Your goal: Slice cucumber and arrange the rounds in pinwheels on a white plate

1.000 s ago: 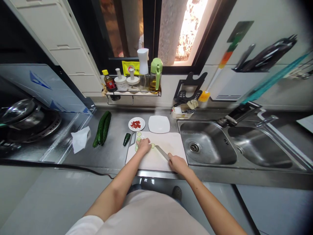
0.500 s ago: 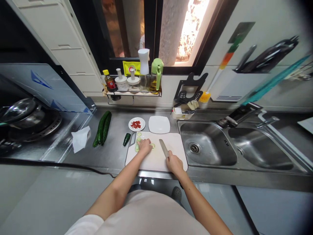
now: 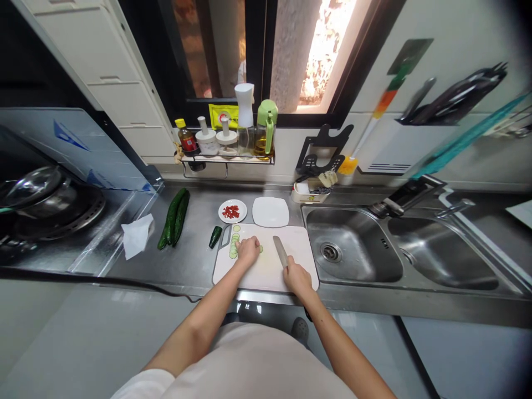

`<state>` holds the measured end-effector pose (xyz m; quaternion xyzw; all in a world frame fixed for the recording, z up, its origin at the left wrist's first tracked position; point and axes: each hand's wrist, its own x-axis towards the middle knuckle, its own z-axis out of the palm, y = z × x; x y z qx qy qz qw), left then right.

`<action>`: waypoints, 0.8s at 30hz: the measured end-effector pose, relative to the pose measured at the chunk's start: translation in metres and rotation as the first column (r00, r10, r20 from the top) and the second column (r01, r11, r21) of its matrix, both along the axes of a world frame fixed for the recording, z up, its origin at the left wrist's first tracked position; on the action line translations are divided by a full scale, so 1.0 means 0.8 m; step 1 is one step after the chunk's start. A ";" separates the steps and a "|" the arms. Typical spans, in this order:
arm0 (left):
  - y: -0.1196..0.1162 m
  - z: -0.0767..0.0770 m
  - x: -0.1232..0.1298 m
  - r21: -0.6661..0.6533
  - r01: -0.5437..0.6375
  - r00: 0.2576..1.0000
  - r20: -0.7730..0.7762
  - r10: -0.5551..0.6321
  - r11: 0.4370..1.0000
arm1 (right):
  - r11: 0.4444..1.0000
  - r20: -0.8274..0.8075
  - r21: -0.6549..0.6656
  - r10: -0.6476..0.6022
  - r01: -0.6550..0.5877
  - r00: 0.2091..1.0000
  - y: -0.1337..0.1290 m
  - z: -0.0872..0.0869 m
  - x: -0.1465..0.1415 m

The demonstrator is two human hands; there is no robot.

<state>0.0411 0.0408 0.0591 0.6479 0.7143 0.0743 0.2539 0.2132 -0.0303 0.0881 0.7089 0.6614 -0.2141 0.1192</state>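
One knife point(image 3: 280, 249) is clamped in the right hand point(image 3: 297, 277), aside perhaps for safety; left hand point(image 3: 248, 251) nears slices point(image 3: 233, 248), grip I cannot tell

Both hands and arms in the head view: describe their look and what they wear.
The left hand and right hand are ungloved, with no watch visible. A white sleeve ends above the left elbow; the right sleeve is out of view.

slice point(image 3: 261, 249) beside the left hand point(image 3: 249, 250) partly covered by its fingers, knife handle mostly hidden inside the right hand point(image 3: 297, 277), pot point(image 3: 39, 194) cut off by the left edge, white sheet point(image 3: 521, 210) cropped at right, teal item point(image 3: 469, 136) blurred
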 end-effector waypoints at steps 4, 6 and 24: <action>-0.014 0.009 0.004 0.002 -0.013 0.999 0.047 0.013 1.000 | 1.000 0.002 -0.001 -0.007 0.007 1.000 0.000 -0.002 0.001; -0.022 0.013 0.004 -0.006 -0.020 0.996 0.082 0.021 1.000 | 1.000 0.000 0.006 -0.007 0.007 1.000 0.000 -0.002 0.001; -0.071 -0.016 -0.096 0.011 -0.377 0.905 0.218 0.365 0.926 | 1.000 -0.010 0.029 -0.010 0.010 1.000 0.001 -0.009 0.002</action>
